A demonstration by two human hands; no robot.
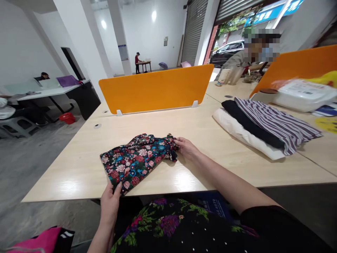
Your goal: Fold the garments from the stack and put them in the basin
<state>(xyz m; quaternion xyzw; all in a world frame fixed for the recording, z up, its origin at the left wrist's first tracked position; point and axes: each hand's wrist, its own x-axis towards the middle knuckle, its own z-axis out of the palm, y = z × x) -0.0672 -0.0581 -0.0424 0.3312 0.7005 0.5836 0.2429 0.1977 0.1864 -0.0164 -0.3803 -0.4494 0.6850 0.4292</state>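
A dark floral garment (137, 160), patterned in red, pink and blue, lies partly folded on the pale wooden table (81, 168). My left hand (110, 198) pinches its near left corner at the table's front edge, thumb on top. At the garment's right end, my right hand (186, 147) grips the bunched, gathered part between thumb and fingers. Which part of the garment is bunched there, I cannot tell.
An orange divider (158, 89) stands across the table's back. To the right lie a striped cloth (276, 121), a black one and a cream one, stacked. Beyond are a white plastic package (306, 93), cups (223, 76) and another person (237, 58) seated.
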